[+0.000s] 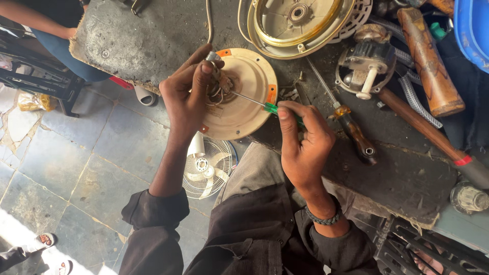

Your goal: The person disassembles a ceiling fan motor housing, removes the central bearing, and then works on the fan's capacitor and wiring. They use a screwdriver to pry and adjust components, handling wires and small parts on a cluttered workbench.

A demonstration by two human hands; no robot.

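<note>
At the near edge of the dark worktop (153, 40), the left hand (187, 97) grips the wiring hub of a cream round motor cover (244, 109), while the right hand (304, 145) is closed around a green-handled screwdriver (270, 107), its tip at the hub, a brown-handled screwdriver (356, 135) lying just beside.

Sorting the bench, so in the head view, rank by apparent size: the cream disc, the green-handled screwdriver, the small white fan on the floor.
1. cream disc
2. white fan, though it lies farther away, so unsure
3. green-handled screwdriver, thinnest
</note>
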